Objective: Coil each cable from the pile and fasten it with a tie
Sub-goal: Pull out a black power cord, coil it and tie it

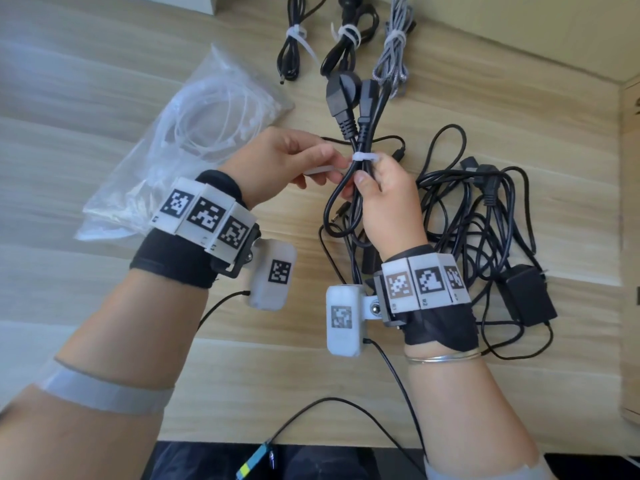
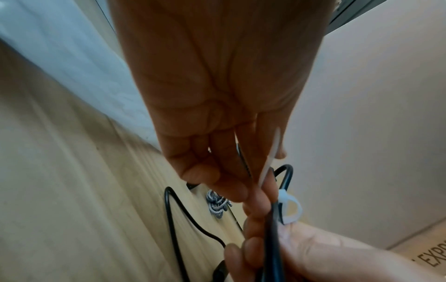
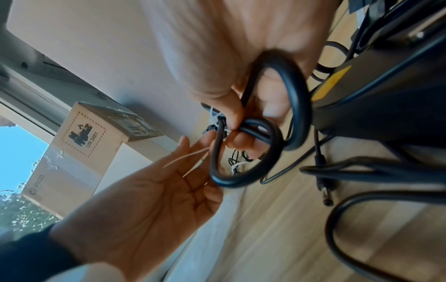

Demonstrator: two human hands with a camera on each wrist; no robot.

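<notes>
While your right hand [image 1: 388,202] grips the black power cable [image 1: 356,133] and your left hand [image 1: 287,161] pinches its white tie [image 1: 363,156], tied bundles [image 1: 346,39] and cardboard boxes [image 3: 79,148] edge the pale wooden table [image 1: 104,109].

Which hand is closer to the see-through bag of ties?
Left. The left hand is beside the bag of ties, pinching the white tie's tail; the right hand is farther away, gripping the coiled black cable.

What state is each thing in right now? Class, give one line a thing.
Black power cable: folded into a bundle, held up.
White tie: looped round the bundle, tail sticking out.
Left hand: pinches the tie's tail.
Right hand: grips the bundle.
Three cables at the back: already tied.
Cable pile: loose, tangled.
Bag of ties: lying flat.
</notes>
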